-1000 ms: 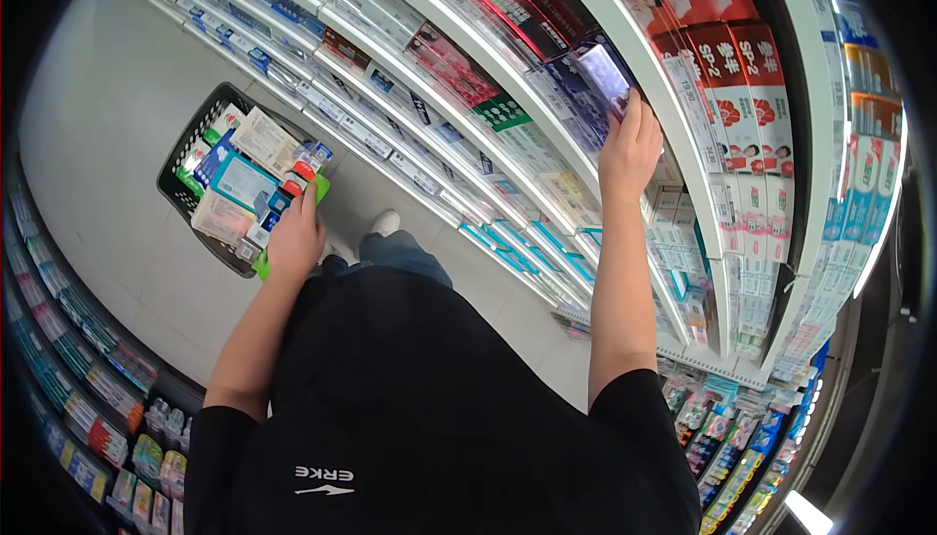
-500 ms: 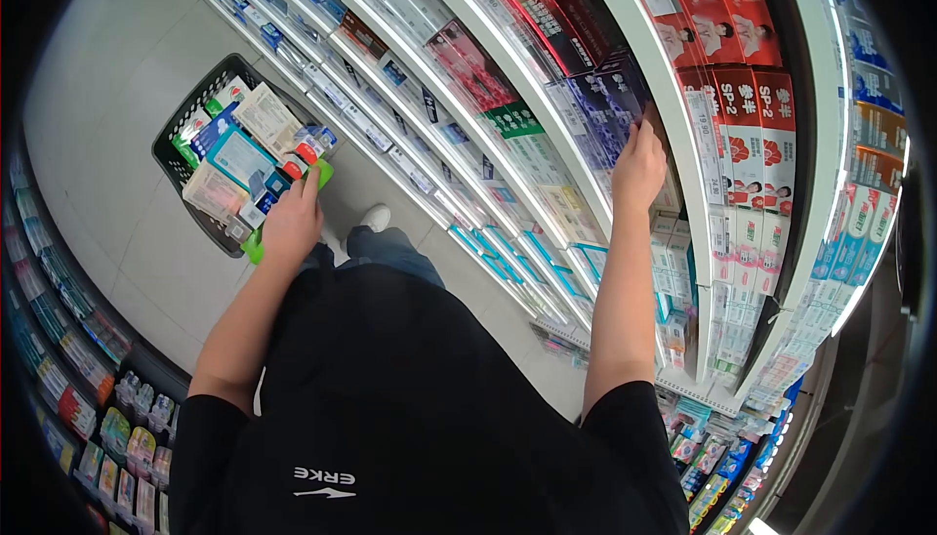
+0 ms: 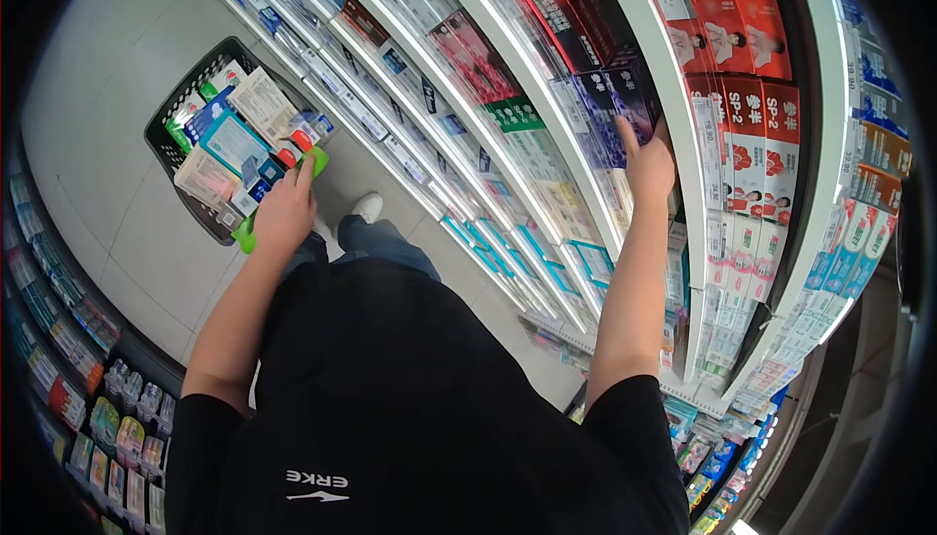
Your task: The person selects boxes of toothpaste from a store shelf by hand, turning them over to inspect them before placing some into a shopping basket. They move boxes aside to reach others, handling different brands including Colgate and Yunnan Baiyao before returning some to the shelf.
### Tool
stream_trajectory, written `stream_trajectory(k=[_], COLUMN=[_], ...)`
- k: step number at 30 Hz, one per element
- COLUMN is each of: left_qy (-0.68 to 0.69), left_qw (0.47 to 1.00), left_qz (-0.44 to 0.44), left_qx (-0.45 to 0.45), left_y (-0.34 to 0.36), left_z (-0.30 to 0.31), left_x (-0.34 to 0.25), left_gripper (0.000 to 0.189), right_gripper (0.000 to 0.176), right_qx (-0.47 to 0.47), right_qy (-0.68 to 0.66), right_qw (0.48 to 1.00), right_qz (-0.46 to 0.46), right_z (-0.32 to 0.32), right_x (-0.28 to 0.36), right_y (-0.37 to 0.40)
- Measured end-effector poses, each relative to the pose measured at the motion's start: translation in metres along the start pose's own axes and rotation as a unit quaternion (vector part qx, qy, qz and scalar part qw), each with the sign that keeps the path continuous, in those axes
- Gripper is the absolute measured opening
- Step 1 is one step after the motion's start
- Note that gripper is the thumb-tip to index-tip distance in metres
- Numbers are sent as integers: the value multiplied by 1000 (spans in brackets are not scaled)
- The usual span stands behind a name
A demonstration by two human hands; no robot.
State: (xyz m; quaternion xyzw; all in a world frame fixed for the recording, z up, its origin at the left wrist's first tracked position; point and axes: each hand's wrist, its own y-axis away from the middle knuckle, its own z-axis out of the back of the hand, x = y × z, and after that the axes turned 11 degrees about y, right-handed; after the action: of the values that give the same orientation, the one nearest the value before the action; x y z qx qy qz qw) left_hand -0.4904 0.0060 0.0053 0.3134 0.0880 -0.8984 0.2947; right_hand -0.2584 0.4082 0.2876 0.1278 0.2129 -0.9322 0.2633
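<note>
My left hand (image 3: 286, 208) is closed round the green handle (image 3: 319, 160) of a black basket (image 3: 162, 123) at the left. Inside the basket lie several boxes, among them a teal-edged one (image 3: 232, 144) and a cream one (image 3: 262, 105). On the right, my right hand (image 3: 650, 162) reaches into a shelf at the dark purple boxes (image 3: 630, 96). Its thumb and fingers are apart, with the fingertips partly hidden behind the shelf edge. Whether it touches a box cannot be made out.
White shelf tiers (image 3: 459, 76) run diagonally across the view. Red boxes (image 3: 747, 110) stand on the shelf right of my right hand. Another rack of packets (image 3: 127, 428) is at the lower left. Grey tiled floor (image 3: 127, 213) lies around the basket.
My right hand has opened, its thumb now lifted away from its fingers at the purple boxes. The basket and my left hand have shifted slightly up and left in view.
</note>
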Motion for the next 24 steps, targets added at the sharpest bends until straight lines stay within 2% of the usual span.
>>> stream_trajectory(k=[4, 7, 11, 16, 22, 24], left_qy=[21, 19, 16, 23, 26, 49], left_qw=[999, 999, 999, 999, 998, 996], left_qz=[24, 33, 35, 36, 39, 41], left_qx=[17, 27, 33, 33, 51, 62], left_y=[0, -2, -1, -2, -2, -3], left_z=[0, 4, 5, 3, 8, 13], left_x=[-2, -3, -5, -4, -7, -8], left_gripper=[65, 65, 66, 67, 65, 63], right_gripper=[86, 86, 86, 82, 79, 78], right_qx=[128, 74, 77, 83, 56, 49], right_qy=[-58, -14, -24, -99, -43, -66], right_qw=[990, 997, 997, 992, 997, 996], right_qz=[-24, 4, -2, -3, 16, 18], right_z=[10, 1, -2, -1, -1, -3], right_x=[-2, -5, -8, -6, -6, -7], right_y=[-11, -11, -13, -11, -11, -11])
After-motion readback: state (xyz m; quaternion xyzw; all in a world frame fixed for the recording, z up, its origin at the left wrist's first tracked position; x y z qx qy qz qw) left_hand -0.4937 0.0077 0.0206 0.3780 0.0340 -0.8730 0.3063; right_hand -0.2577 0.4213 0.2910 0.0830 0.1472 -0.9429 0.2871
